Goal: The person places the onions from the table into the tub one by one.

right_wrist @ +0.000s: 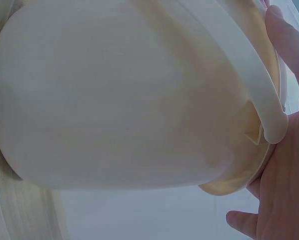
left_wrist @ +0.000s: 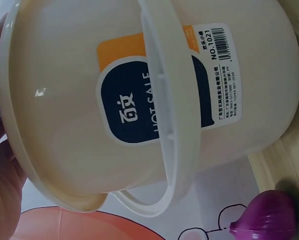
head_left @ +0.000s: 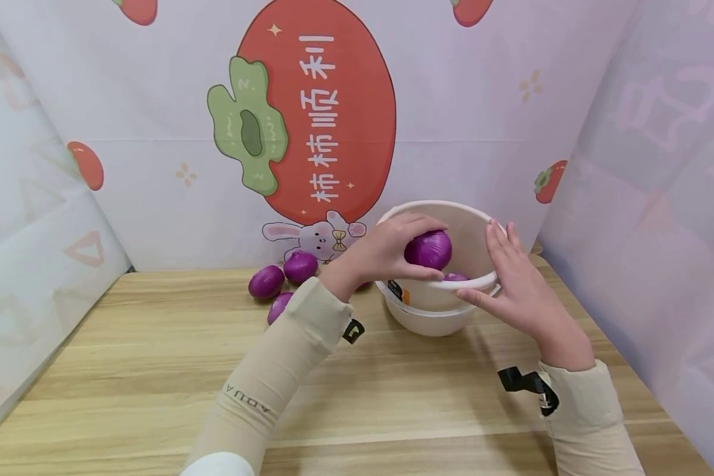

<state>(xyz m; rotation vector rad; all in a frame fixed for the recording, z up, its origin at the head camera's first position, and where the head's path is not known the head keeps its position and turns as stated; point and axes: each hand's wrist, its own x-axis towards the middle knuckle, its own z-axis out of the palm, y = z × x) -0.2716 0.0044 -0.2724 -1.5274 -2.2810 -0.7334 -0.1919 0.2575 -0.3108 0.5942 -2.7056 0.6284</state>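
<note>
My left hand [head_left: 387, 250] grips a purple onion [head_left: 430, 251] at the mouth of a cream plastic bucket [head_left: 425, 324]. Below it, part of another onion [head_left: 455, 277] shows inside the bucket. Fairly straight, the fingers of my right hand [head_left: 519, 291] rest against the bucket's right rim, with the thumb at the front edge. The bucket's handle [left_wrist: 182, 115] hangs down across its side, over a printed label [left_wrist: 227, 75]. In the left wrist view the held onion is mostly hidden at the left edge.
Several purple onions lie left of the bucket on the wooden table [head_left: 125, 357], among them a left one [head_left: 266, 283] and a back one [head_left: 301, 267]. My left forearm partly covers a nearer onion [head_left: 279, 307]. A printed cloth [head_left: 452, 112] hangs behind the table.
</note>
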